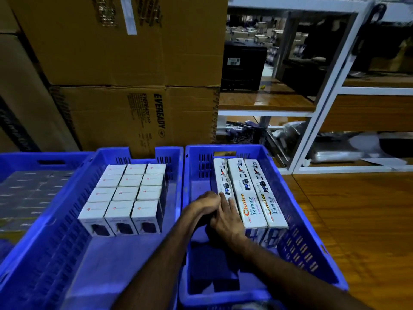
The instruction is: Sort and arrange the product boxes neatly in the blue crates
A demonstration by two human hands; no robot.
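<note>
Two blue crates stand side by side. The middle crate [143,153] holds several small white boxes [125,195] in neat rows. In the right crate [297,220] three long white "Choice Lumino" boxes lie side by side against its right wall. Both my hands are on the leftmost long box [222,175]. My left hand [205,203] grips its left side, fingers curled down over the edge. My right hand [226,217] lies flat on its top, fingers straight. The near end of that box is hidden under my hands.
A third blue crate [51,162] at the left holds plastic-wrapped packs. Large Eveready cartons [138,117] are stacked just behind the crates. White metal shelving [321,108] stands at the back right, and wooden floor [357,220] runs along the right crate.
</note>
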